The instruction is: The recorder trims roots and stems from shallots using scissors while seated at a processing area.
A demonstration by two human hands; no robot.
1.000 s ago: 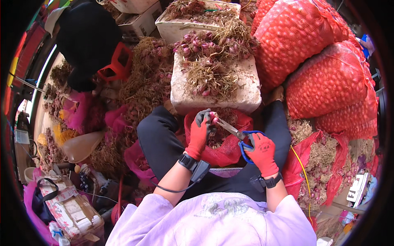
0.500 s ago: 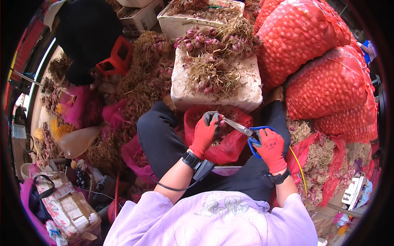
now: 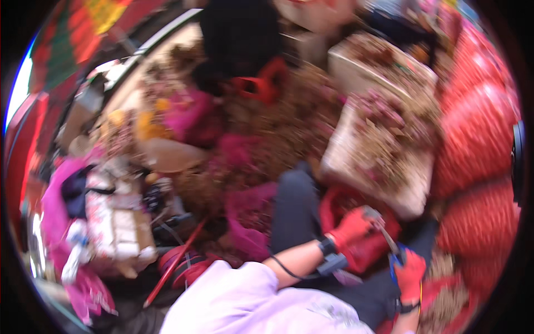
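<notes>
Red mesh sacks (image 3: 478, 139), filled, occupy the right of the frame. A white box (image 3: 384, 161) at centre right carries a large untrimmed pile. A red bag (image 3: 347, 209) lies on the lap below it. The left hand (image 3: 351, 227), gloved red, pinches a small bulb, blurred. The right hand (image 3: 410, 274), lower right, is closed on blue-handled scissors (image 3: 391, 247). Much trimming appears to remain.

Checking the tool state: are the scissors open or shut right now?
Cannot tell. The scissors run between the left hand and right hand, but motion blur hides the blades.
</notes>
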